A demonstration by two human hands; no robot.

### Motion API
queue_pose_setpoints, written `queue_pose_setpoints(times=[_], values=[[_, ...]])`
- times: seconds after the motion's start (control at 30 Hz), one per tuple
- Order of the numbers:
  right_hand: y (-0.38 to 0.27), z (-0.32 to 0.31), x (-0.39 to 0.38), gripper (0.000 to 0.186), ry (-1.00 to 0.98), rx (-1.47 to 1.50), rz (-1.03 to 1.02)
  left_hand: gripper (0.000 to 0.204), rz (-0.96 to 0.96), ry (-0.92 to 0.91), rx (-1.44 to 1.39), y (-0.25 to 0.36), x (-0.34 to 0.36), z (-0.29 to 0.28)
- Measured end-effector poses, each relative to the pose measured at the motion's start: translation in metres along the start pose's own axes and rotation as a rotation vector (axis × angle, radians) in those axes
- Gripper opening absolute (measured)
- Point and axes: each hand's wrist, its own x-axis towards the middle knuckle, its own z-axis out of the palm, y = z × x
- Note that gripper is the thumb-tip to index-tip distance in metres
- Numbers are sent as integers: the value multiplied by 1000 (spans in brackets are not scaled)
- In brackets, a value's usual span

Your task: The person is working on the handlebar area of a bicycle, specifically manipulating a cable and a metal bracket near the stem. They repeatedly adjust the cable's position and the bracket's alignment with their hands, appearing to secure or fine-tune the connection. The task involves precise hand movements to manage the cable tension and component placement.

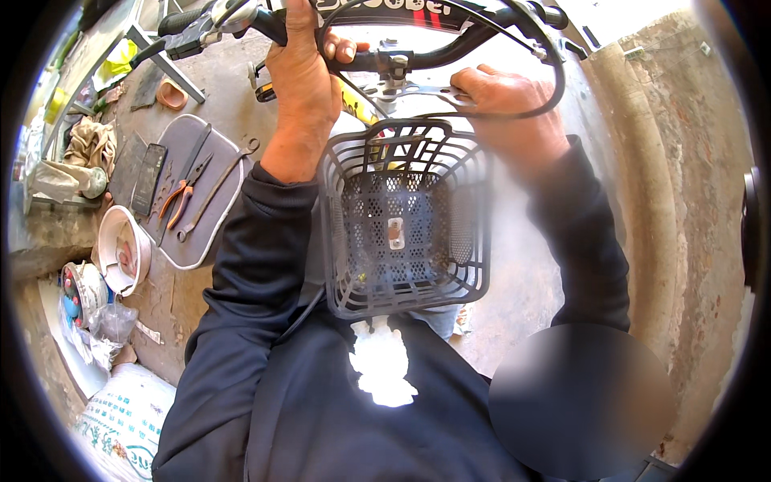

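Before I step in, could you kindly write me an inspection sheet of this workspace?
Surface: worn floor, pale on the right.
Things in hand: black handlebar; flat silver metal piece; black basket close below.
Clutter: grey tray holding orange-handled pliers and a long wrench; white tub nearby.
Hands: left around the handlebar; right at the metal piece, grip partly hidden.
Cables: black cable looping past the right hand.
Surroundings: rough wall at right; printed white sack lower left.
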Motion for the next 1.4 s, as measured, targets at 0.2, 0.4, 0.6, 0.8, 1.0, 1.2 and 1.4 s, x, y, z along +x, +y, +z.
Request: queue_pose_setpoints(times=[0.2, 0.4, 0.6, 0.8, 1.0, 1.2, 1.4], values=[[15, 26, 5, 18, 95, 170, -67, 40, -18, 20, -97, 3, -4, 4], [27, 37, 9, 16, 109, 330, -112, 42, -51, 80, -62, 11, -10, 14], [18, 28, 9, 15, 144, 297, -79, 47, -10, -70, -15, 1, -1, -13], [18, 18, 11, 14, 106, 175, -133, 44, -58, 18, -56, 8, -6, 7], [25, 21, 12, 15, 91, 199, -161, 44, -44, 12, -45, 11, -8, 13], [23, 14, 12, 15, 48, 25, -178, 44, 4, -50, -67, 3, -3, 1], [19, 12, 9, 16, 79, 71, -161, 46, -9, -8, -66, 3, -5, 2]])
